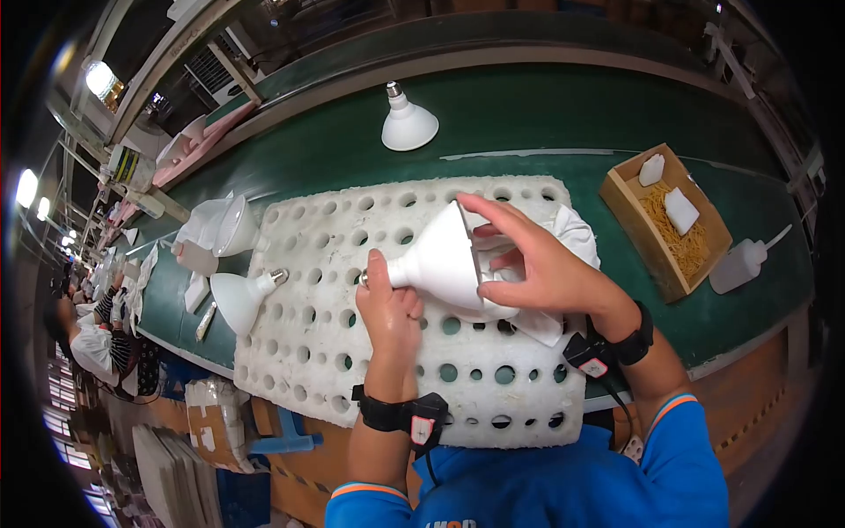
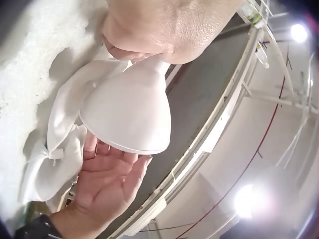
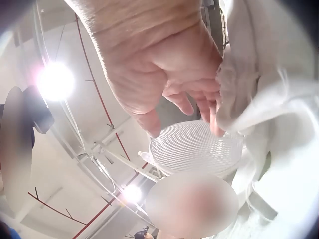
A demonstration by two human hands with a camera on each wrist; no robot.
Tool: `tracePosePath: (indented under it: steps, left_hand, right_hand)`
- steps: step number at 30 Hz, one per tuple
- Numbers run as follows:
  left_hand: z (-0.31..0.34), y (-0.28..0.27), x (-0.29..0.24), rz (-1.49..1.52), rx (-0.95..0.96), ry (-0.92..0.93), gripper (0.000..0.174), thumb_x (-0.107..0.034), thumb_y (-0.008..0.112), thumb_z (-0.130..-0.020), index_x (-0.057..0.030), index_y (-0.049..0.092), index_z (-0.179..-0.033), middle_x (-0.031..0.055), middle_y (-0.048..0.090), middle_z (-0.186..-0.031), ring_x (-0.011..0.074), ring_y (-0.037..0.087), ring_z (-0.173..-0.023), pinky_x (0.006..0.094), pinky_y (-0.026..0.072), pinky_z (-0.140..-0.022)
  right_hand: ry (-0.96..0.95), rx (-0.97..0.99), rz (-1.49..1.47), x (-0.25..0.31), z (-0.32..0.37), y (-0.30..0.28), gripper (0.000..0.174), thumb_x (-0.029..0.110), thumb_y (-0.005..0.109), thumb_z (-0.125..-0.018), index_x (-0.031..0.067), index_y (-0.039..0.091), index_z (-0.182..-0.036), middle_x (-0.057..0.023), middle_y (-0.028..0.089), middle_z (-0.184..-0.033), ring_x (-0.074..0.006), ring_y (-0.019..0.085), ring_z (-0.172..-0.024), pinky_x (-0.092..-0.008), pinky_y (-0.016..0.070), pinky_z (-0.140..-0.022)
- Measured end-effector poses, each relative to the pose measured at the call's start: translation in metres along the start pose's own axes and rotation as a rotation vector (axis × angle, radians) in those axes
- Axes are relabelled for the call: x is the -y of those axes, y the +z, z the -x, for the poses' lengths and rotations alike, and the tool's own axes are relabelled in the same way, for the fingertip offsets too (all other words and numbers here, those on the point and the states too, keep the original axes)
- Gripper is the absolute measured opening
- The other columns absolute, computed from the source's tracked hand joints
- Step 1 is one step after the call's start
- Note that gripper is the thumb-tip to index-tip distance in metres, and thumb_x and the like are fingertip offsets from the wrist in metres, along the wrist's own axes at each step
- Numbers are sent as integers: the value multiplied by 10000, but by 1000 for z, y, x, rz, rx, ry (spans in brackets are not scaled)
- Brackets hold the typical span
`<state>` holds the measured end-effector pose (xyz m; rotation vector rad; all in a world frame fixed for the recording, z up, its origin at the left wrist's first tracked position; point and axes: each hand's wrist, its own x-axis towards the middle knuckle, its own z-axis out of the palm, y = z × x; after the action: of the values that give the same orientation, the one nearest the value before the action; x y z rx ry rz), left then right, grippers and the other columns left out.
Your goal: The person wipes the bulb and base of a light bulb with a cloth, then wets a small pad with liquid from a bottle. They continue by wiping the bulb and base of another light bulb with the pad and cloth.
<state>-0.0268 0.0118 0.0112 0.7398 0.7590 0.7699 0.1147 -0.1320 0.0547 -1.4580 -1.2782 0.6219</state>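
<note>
A white reflector light bulb [image 1: 440, 260] lies tilted on its side above the foam board, its wide face toward the right. My left hand [image 1: 387, 308] grips its narrow neck, thumb along the base; the screw end is mostly hidden by the fingers. Across the wide rim spans my right hand [image 1: 550, 268], with index finger at the top edge and thumb at the lower edge. The right wrist view shows the bulb's textured lens [image 3: 194, 147] below the fingertips. A crumpled white cloth [image 1: 574, 231] sits beneath and behind the right hand.
The foam board [image 1: 290, 352] has rows of round holes. Two more bulbs, one upper [image 1: 236, 227] and one lower [image 1: 236, 301], lie at its left. Another bulb [image 1: 409, 129] stands farther back. At right are a wooden box [image 1: 627, 220] and a squeeze bottle [image 1: 738, 268].
</note>
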Motion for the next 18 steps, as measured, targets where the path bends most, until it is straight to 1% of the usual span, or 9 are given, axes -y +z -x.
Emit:
tracePosePath:
  steps: [1,2,4,7,8,9,16,18]
  left_hand:
    - [2,3,-1,-28,-7,11,310,-351,547,-917,-91,430,-797,-26,443,-626,49,333,-433,218,213,-379]
    - [2,4,-1,-56,-12,18,307,-347,553,-915,-92,431,-796,-28,439,-622,46,328,-431,216,213,-379]
    - [-2,1,3,-120,-14,105,294,-334,559,-915,-91,439,-800,-31,442,-627,35,336,-442,208,219,-383]
    - [-4,0,7,-193,-12,242,271,-312,563,-917,-90,450,-809,-37,445,-631,21,344,-458,193,230,-389]
    - [-4,0,8,-215,-14,290,263,-303,565,-918,-89,454,-813,-39,445,-633,17,346,-463,188,234,-392]
    - [-4,2,8,-199,-36,289,254,-291,557,-923,-89,459,-804,-43,447,-633,12,350,-468,177,245,-398]
    - [-4,-1,7,-245,-14,276,270,-300,549,-925,-93,456,-782,-37,451,-631,16,336,-451,183,241,-386]
    - [-4,-1,8,-270,-25,276,285,-319,539,-928,-92,451,-780,-33,448,-622,20,332,-444,187,239,-382]
  right_hand:
    - [31,46,-45,1,-1,0,846,158,672,-688,145,273,-1433,-145,321,-1382,-255,423,-1203,-355,468,-897]
    - [21,45,-29,-1,-1,1,843,151,672,-685,146,279,-1431,-142,327,-1377,-256,428,-1203,-355,472,-899]
    - [8,39,12,-4,1,-1,837,137,672,-680,148,292,-1426,-135,339,-1368,-258,439,-1202,-356,479,-903]
    - [41,72,-114,-6,-1,-8,833,121,669,-672,160,308,-1422,-126,338,-1372,-255,461,-1186,-341,498,-874]
    - [44,78,-108,-6,0,-10,834,115,668,-669,163,312,-1421,-123,342,-1370,-250,468,-1179,-333,501,-866]
    - [47,86,-103,-7,1,-11,835,110,667,-665,166,316,-1420,-120,345,-1368,-245,475,-1171,-325,504,-858]
    - [46,100,-41,-6,3,-12,843,94,665,-654,176,320,-1419,-103,344,-1369,-222,479,-1168,-310,502,-850]
    - [53,101,-43,-6,4,-11,848,96,672,-650,178,320,-1417,-112,324,-1386,-231,456,-1194,-322,497,-861]
